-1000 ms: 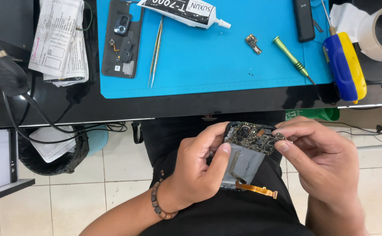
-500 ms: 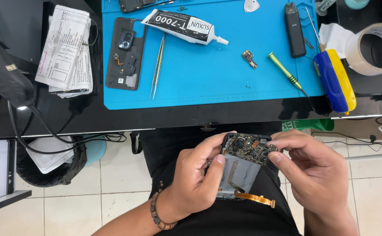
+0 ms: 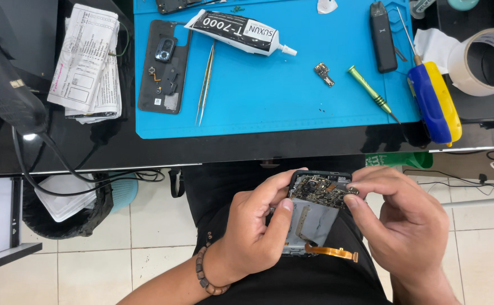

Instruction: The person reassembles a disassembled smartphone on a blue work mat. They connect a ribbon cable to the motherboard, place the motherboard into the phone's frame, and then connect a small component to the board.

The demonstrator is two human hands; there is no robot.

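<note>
While your left hand (image 3: 252,237) cradles the opened phone (image 3: 315,217) over your lap below the blue mat (image 3: 269,107), keep your right hand's (image 3: 405,226) fingertips pinching its top-right corner lightly, clear of the orange flex (image 3: 331,252).

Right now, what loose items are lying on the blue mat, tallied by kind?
Glue tube: 1
Tweezers: 1
Phone back cover: 1
Green screwdriver: 1
Small circuit part: 1
Black stick-shaped device: 1
Blue-and-yellow tool: 1, partly over the edge
Total: 7
</note>
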